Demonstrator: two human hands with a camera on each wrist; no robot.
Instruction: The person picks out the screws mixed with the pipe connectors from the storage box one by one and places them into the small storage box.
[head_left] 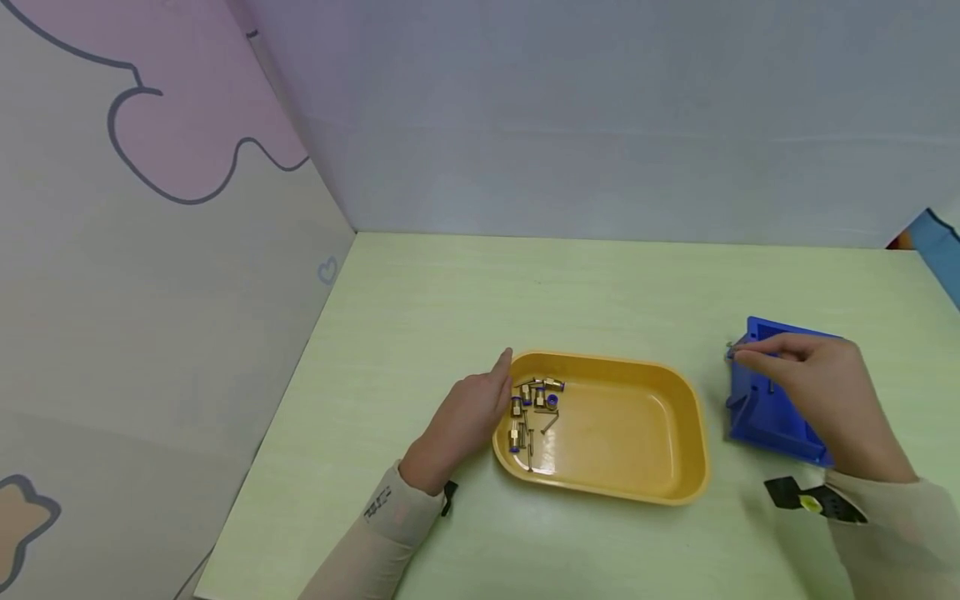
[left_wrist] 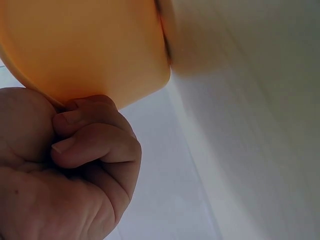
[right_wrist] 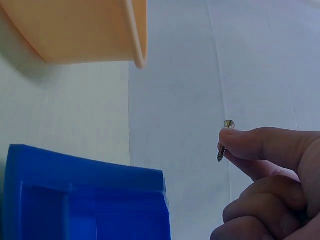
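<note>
**Screw pinched over the blue bin, left hand at the tray**

Your right hand (head_left: 825, 392) sits at the right of the head view, over the blue bin (head_left: 765, 417), and it has a small screw (right_wrist: 225, 142) pinched between thumb and forefinger. The right wrist view shows that screw clearly: head up, tip down, held in the air just right of centre, with the bin's blue wall at the lower left of the frame.

Your left hand (head_left: 465, 421) lies against the left end of the yellow tray (head_left: 660, 483), near the middle of the head view. In the left wrist view its fingers (left_wrist: 95, 145) are curled in against the palm, touching the tray's outer wall, and nothing shows between them.

Inside the tray, at its left end, lies a cluster of brass fittings (head_left: 534, 400) with blue rings, plus a few loose screws. The tray rests on the pale green table (head_left: 420, 317), well apart from the bin.
</note>
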